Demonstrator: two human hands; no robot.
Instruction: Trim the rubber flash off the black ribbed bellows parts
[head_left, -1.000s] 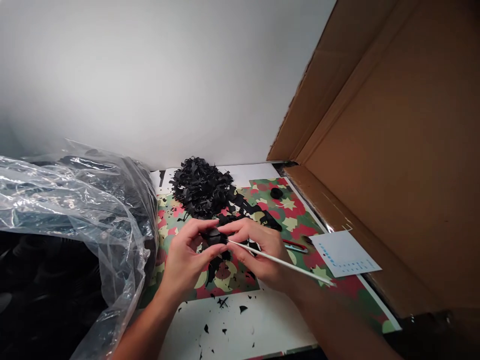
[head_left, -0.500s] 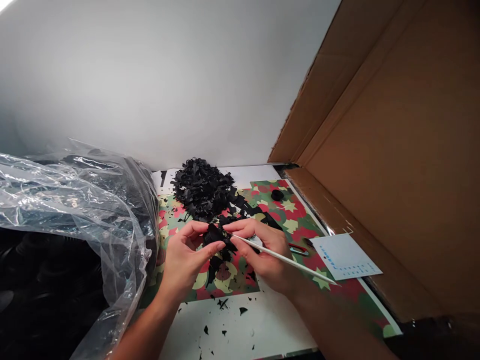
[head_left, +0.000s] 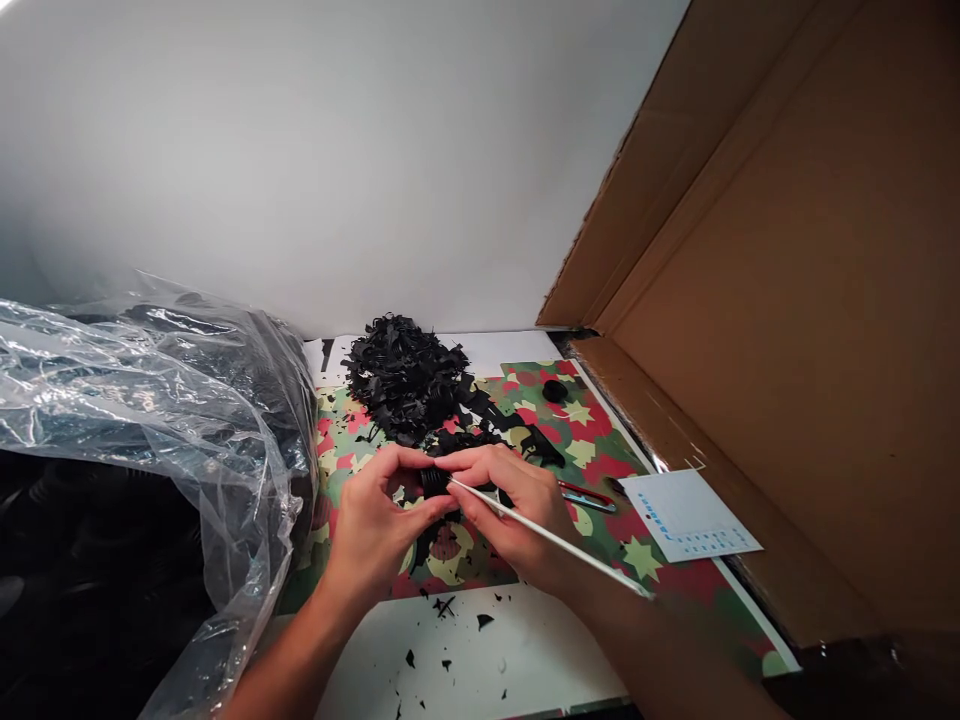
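Between the thumb and fingers of my left hand [head_left: 373, 515] is a small black ribbed part [head_left: 433, 482], shaped like a rubber bellows. My right hand [head_left: 517, 505] pinches a thin white stick [head_left: 562, 537]. One end of the stick is at the right side of the ribbed part, and the other slants down to the right. My right fingertips also meet the part and partly cover it, so the stick's near tip is hard to make out. Just beyond my hands lies a heap of black rubber scraps [head_left: 405, 375].
A clear plastic bag [head_left: 247, 450] full of black parts fills the left. On the camouflage-patterned sheet [head_left: 600, 430] lie a red-edged tool [head_left: 589, 497], a round black piece [head_left: 555, 391] and a white printed card [head_left: 694, 510]. Cardboard [head_left: 787, 300] stands at right; a white wall [head_left: 337, 150] rises behind.
The black part has turned in my fingers, so its ribs now face me more. My right hand has moved slightly left, and the stick's far end has swung down and left.
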